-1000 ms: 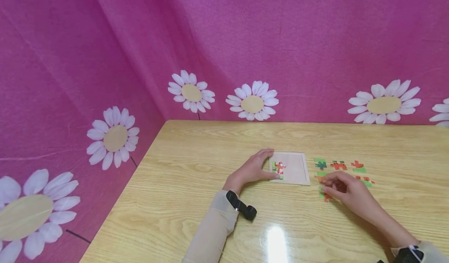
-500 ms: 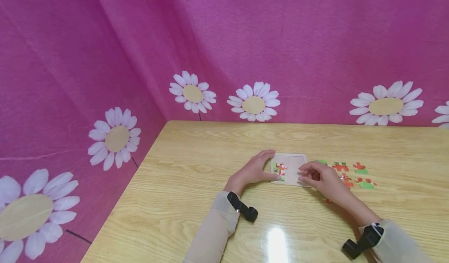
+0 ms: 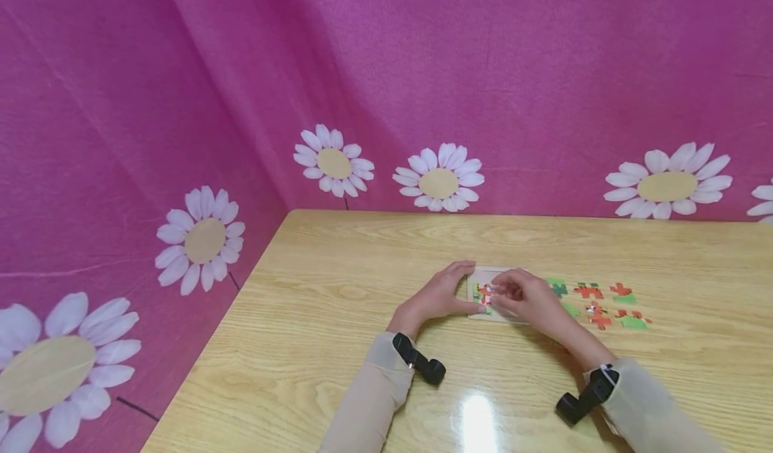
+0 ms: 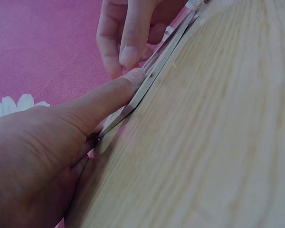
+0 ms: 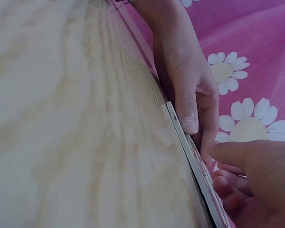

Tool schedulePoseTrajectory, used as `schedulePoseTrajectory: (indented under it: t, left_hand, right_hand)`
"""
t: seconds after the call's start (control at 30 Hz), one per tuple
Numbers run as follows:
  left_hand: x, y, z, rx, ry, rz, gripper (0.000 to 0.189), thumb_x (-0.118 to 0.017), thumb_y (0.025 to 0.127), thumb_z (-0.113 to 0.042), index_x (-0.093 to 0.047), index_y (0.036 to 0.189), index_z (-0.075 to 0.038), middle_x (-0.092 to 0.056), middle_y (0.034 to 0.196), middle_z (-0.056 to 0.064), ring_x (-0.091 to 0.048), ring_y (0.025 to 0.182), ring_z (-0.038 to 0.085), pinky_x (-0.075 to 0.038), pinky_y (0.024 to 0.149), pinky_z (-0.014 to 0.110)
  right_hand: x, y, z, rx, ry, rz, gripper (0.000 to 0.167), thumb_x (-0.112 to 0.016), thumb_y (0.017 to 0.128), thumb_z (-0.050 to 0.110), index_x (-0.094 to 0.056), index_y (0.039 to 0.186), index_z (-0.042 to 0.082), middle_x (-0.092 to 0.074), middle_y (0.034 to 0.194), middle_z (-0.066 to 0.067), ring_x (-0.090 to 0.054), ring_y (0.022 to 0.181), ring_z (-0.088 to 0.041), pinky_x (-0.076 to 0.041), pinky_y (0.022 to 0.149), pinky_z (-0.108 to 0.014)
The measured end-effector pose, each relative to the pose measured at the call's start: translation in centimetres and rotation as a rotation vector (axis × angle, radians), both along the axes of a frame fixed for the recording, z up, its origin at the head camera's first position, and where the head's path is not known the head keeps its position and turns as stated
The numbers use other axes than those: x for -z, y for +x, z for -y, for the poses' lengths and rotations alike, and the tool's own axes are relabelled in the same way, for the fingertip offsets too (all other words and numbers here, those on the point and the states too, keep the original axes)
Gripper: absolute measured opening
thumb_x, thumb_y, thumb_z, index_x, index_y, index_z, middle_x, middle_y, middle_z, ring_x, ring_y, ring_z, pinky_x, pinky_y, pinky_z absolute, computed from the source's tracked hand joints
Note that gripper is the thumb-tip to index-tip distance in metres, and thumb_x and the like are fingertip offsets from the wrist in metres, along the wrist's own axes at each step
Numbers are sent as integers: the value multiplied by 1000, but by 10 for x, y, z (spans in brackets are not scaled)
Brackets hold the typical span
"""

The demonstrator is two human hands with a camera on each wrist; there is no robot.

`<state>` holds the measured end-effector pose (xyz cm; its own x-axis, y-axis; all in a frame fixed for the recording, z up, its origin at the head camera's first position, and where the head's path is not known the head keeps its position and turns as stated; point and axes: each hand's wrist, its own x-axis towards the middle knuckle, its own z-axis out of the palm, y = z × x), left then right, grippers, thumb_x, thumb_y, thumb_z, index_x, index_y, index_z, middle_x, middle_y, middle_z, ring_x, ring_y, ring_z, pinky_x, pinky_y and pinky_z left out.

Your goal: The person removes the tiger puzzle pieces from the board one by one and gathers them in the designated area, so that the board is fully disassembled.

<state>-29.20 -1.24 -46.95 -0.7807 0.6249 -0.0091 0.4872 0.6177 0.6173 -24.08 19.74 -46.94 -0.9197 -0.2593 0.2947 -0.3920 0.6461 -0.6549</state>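
A shallow, light wooden puzzle tray [image 3: 490, 274] lies on the table, with a few red, white and green puzzle pieces [image 3: 482, 292] fitted along its left side. My left hand [image 3: 436, 294] grips the tray's left side, thumb on the near rim and fingers at the far corner. Over the tray, my right hand [image 3: 530, 301] has thumb and fingertips pinched together beside the fitted pieces. It appears to hold a puzzle piece, mostly hidden by the fingers. In the left wrist view, the left thumb [image 4: 128, 81] presses the tray rim [image 4: 154, 76] just below the right fingertips.
Several loose puzzle pieces [image 3: 598, 315] lie in rough rows right of the tray, some partly hidden by the right hand and forearm. The wooden table [image 3: 362, 252] meets a pink flowered cloth [image 3: 531, 70] at its back and left edges.
My right hand has moved left from the loose pieces to above the tray, its fingertips still pinched. The left hand stays on the tray, which has not noticeably moved.
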Motion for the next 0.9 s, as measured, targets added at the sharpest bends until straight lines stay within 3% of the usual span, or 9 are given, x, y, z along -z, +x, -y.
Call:
schedulePoseTrajectory:
  t: [0.47, 0.9]
  left_hand:
    - [2, -1, -1, 2, -1, -10, 82, -75, 84, -41, -37, 151, -11, -34, 159, 1, -32, 148, 18, -28, 123, 32]
    - [2, -2, -1, 20, -16, -37, 82, -75, 84, -41, -37, 150, -9, -34, 159, 2, -32, 148, 17, -28, 123, 30]
  right_hand:
    - [3, -12, 7, 24, 42, 3, 18, -75, 84, 8, -70, 100, 2, -64, 85, -6, -51, 73, -5, -45, 61, -17]
    - [2, -18, 10, 14, 32, 102, 10, -70, 87, 5, -67, 95, 0, -58, 82, -6, -48, 71, -9, -41, 60, -18]
